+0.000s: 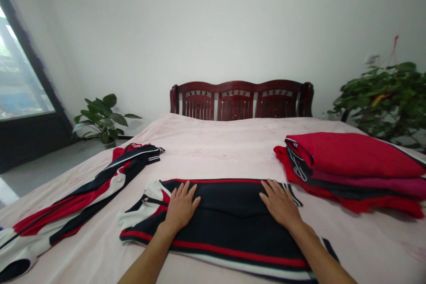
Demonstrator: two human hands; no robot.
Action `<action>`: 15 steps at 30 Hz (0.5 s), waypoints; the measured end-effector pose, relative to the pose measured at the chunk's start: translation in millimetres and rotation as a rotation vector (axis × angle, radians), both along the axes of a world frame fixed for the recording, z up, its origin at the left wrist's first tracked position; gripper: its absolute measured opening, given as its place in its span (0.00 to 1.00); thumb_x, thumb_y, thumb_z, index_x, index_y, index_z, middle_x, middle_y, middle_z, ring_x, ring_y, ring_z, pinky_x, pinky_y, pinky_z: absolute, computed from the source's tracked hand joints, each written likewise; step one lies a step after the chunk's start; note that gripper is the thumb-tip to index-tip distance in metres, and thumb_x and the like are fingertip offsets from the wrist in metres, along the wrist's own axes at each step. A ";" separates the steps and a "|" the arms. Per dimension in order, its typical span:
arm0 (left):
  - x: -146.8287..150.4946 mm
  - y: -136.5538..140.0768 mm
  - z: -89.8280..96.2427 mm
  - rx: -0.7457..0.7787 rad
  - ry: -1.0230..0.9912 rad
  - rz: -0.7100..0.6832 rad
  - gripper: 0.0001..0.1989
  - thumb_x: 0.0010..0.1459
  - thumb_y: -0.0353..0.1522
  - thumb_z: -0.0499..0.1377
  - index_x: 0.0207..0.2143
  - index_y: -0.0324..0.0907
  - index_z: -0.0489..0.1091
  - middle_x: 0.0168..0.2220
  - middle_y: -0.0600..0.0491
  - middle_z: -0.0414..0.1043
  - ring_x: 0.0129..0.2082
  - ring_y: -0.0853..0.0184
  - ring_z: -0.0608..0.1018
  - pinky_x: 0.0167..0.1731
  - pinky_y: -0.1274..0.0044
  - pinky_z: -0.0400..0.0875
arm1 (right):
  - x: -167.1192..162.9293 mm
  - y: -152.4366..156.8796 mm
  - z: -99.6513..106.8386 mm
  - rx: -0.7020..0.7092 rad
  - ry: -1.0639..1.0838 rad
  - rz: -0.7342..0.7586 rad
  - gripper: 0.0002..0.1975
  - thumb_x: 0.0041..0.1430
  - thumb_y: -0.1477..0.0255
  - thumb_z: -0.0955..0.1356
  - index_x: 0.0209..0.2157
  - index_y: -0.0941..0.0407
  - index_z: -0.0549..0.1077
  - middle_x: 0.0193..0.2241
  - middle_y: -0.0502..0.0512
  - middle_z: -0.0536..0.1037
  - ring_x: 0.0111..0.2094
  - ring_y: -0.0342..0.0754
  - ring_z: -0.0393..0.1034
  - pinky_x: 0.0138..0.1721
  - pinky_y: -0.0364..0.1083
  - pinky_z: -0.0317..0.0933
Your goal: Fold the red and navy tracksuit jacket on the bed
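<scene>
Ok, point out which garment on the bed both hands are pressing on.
The dark navy garment with red stripes at the near edge: left hand and right hand lie flat on it.

Two bare forearms come into view from the bottom edge, with no sleeves, watch or bracelet on them. The left hand and right hand wear no gloves or rings; fingernails are short and unpainted.
</scene>
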State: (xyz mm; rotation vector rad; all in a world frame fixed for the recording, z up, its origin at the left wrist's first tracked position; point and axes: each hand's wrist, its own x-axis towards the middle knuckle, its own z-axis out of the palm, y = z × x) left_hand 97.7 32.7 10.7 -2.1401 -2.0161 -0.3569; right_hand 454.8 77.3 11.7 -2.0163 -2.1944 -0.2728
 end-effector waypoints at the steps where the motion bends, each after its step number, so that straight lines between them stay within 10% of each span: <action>1: -0.1 0.0 0.0 0.001 -0.002 0.007 0.25 0.67 0.43 0.51 0.64 0.47 0.64 0.67 0.44 0.60 0.66 0.51 0.64 0.63 0.58 0.58 | 0.4 0.0 -0.1 -0.002 0.002 -0.003 0.29 0.68 0.60 0.56 0.66 0.55 0.61 0.68 0.58 0.59 0.69 0.55 0.49 0.66 0.59 0.46; 15: -2.6 -3.7 2.7 0.121 -0.059 0.004 0.21 0.66 0.38 0.54 0.58 0.42 0.69 0.61 0.42 0.68 0.60 0.53 0.70 0.59 0.62 0.64 | -0.7 1.3 1.4 -0.011 0.023 -0.008 0.28 0.68 0.61 0.58 0.66 0.55 0.62 0.67 0.57 0.60 0.69 0.55 0.49 0.67 0.58 0.45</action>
